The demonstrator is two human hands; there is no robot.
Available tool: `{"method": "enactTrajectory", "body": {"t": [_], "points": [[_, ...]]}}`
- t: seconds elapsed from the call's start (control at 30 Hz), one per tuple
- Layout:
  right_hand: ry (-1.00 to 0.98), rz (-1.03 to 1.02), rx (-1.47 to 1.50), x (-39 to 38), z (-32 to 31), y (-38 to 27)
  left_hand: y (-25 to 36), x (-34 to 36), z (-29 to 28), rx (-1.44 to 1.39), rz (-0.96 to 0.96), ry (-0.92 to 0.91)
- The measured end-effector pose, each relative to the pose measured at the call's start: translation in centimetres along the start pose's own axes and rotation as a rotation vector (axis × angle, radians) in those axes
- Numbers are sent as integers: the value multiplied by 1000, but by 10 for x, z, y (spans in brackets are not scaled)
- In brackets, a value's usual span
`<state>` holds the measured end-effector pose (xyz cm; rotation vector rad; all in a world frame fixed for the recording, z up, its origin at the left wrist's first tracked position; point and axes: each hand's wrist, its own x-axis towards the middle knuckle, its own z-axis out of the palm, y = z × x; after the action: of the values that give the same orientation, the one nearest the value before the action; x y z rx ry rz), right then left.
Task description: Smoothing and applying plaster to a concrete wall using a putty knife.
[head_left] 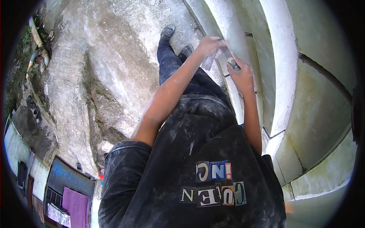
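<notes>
Right hand was wrapped round the dark handle of a flat-bladed tool, out ahead of the waist, between the legs and the pale slabs. Left hand was blurred near the blade's far end, a flat grey piece just below its fingers; from my feed I couldn't tell whether it gripped either. I judged the tool light, blade stiff, handle maybe slick if dusty like the shirt. Best hold, I figured: full grip on the handle, clear of the edge.
</notes>
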<state>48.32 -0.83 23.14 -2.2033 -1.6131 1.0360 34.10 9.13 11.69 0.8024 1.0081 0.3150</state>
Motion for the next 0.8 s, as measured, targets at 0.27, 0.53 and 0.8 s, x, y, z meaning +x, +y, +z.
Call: {"method": "enactTrajectory", "body": {"t": [0.27,0.53,0.8], "points": [[65,-88,35,-7,8,7,-6,12,-19,-137,38,172],[183,17,-188,-15,17,26,-58,-2,-126,-797,-79,441],[146,167,-103,79,9,-20,-54,-59,-217,-866,-24,679]]}}
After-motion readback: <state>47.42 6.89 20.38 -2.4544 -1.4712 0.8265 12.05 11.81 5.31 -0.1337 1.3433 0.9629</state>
